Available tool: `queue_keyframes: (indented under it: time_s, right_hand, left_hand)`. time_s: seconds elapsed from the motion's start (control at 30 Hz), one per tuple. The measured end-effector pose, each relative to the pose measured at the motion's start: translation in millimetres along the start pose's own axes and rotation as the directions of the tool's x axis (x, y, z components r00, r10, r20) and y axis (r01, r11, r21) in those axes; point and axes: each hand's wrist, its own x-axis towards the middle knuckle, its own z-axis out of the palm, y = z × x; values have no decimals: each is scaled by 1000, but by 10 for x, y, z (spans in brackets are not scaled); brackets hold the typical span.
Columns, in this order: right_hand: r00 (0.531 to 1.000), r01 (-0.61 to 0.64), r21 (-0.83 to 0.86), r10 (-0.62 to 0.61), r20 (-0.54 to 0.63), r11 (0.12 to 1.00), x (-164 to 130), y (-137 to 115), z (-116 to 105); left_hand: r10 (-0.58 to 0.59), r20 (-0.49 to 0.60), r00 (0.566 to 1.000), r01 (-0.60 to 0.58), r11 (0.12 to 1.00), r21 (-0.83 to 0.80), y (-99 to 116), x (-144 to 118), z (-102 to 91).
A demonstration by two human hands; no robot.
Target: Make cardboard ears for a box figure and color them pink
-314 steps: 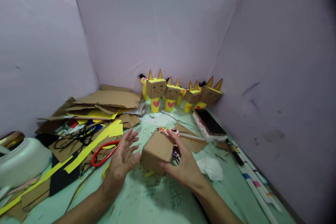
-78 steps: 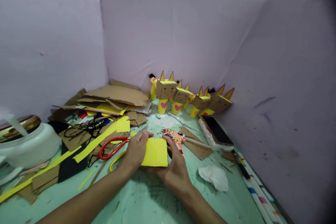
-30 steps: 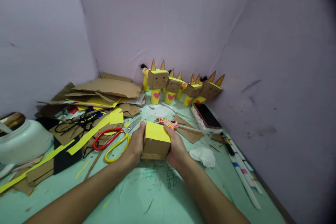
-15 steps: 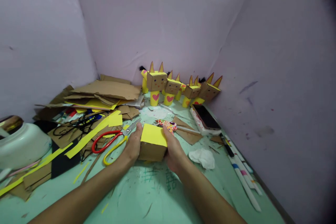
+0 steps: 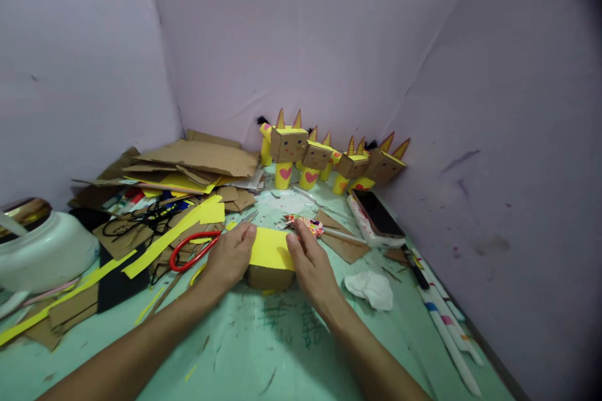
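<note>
A small cardboard box (image 5: 270,278) with yellow paper (image 5: 271,249) over its top sits between my two hands, near the middle of the table. My left hand (image 5: 231,255) grips its left side, thumb along the top edge. On the opposite side my right hand (image 5: 311,260) presses against the box, its thumb at the edge of the yellow top. Scissors (image 5: 195,250) with one red and one yellow handle lie beside my left hand, partly covered by it. Just beyond my right hand is a colourful patterned piece (image 5: 308,224) with a white stick.
Several cardboard animal figures (image 5: 288,147) with horns stand at the back. Stacked cardboard (image 5: 197,158), yellow strips (image 5: 174,238) and black cord lie left, near a white pot (image 5: 49,250). Rightward are a phone (image 5: 379,213), crumpled tissue (image 5: 369,290) and markers (image 5: 444,319).
Both hands have shifted their hold on the box, with the fingers and thumbs now higher along the yellow top's edges. The left hand covers more of the scissors. The view has turned slightly left.
</note>
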Motion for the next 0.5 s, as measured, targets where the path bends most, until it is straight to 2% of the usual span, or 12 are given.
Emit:
queue_keyframes:
  time_s: [0.07,0.13,0.17,0.23,0.3,0.33,0.4,0.43,0.5]
  right_hand:
    - [971,238,-162,-238,19,958,-53,-74,-62]
    - [902,433,-250,-414,127,866,-92,-109,-115]
    - [862,506,-278,-470,189,816,-103,-112,-133]
    - [792,609,-307,-541,281,731,-114,-100,-149]
    - [751,659,-310,-581,314,685,-117,-80,-149]
    - [744,667,-299,-586,321,683,-120,-70,-147]
    - [755,653,-278,-578,308,705,-131,-48,-155]
    - [770,636,-272,-570,287,722,-138,-36,-166]
    - [805,592,-281,-567,173,755,-146,-9,-210]
  left_hand:
    - [55,9,998,-55,997,45,34,-17,-35]
    - [145,55,988,-149,986,75,77,-60,-91]
    - [209,116,971,-221,970,99,95,-90,-122]
    - [321,276,906,-372,915,158,109,-152,-177]
    - [361,395,845,-465,861,206,94,-194,-216]
    - [360,416,835,-475,854,214,82,-202,-232]
    - [358,401,843,-462,864,199,65,-191,-265]
    - [363,370,855,-449,875,179,67,-175,-286]
    - [366,251,896,-406,904,131,99,-129,-343]
